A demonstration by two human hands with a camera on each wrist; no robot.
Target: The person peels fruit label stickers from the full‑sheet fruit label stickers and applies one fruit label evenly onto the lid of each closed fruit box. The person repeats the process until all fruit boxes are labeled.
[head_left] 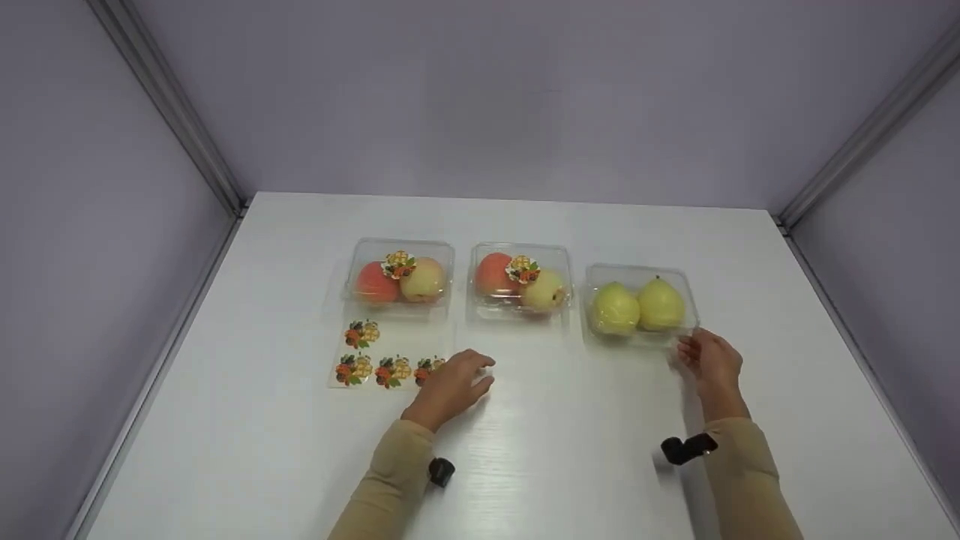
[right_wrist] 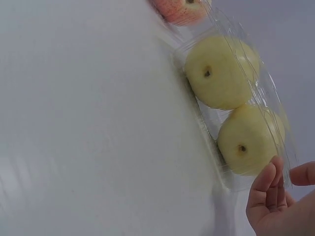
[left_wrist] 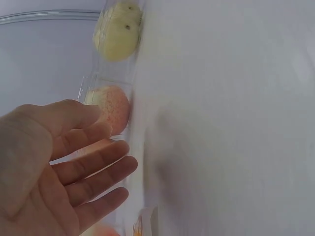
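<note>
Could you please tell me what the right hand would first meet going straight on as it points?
The right hand would first meet the clear box of pears, whose near right corner lies at its fingertips; whether they touch is unclear.

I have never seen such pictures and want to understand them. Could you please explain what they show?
No machine: just a person's bare left hand and right hand. The wide picture looks down from the head; the others come from left and right wrists. On the white table, the clear left box and middle box each hold one reddish fruit and one pale fruit, with a sticker on top. The right box holds two pears. A sticker sheet lies in front of the left box. The left hand, over the sheet's edge, shows nothing in its grip; the right hand seems to pinch the right box's near right corner.
</note>
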